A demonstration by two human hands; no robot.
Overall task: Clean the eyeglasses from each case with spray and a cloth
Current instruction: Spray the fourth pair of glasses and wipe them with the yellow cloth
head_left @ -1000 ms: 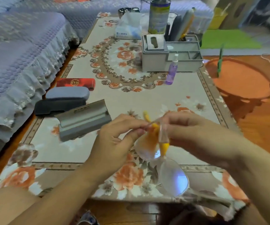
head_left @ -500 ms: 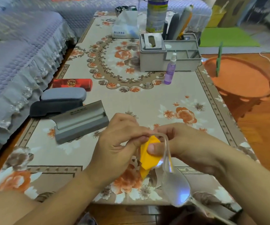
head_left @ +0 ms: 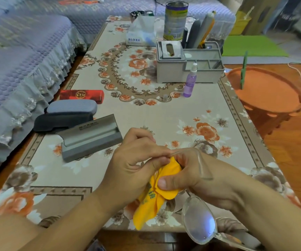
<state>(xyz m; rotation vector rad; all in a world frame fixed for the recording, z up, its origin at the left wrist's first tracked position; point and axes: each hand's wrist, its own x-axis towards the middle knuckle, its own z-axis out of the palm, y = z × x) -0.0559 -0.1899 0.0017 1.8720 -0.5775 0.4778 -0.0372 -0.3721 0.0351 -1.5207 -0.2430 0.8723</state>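
Over the near edge of the floral-clothed table (head_left: 164, 113), the person's two hands meet around a pair of clear-framed eyeglasses (head_left: 199, 221). The left hand (head_left: 133, 160) has its fingers curled, pinching one clear temple arm of the eyeglasses between thumb and forefinger. The right hand (head_left: 191, 171) grips a yellow cloth (head_left: 157, 198), its thumb pressing the fabric over the lens nearer the left hand; the other lens hangs uncovered below the right wrist. Just beyond the left hand lies an open grey case (head_left: 91, 138). Behind that case sit a closed dark case (head_left: 62, 121), a closed grey-blue case (head_left: 72, 106) and a red case (head_left: 81, 96), in a row running away from it. The purple spray bottle (head_left: 190, 83) stands well beyond the right hand, just in front of a grey organiser box (head_left: 187, 69).
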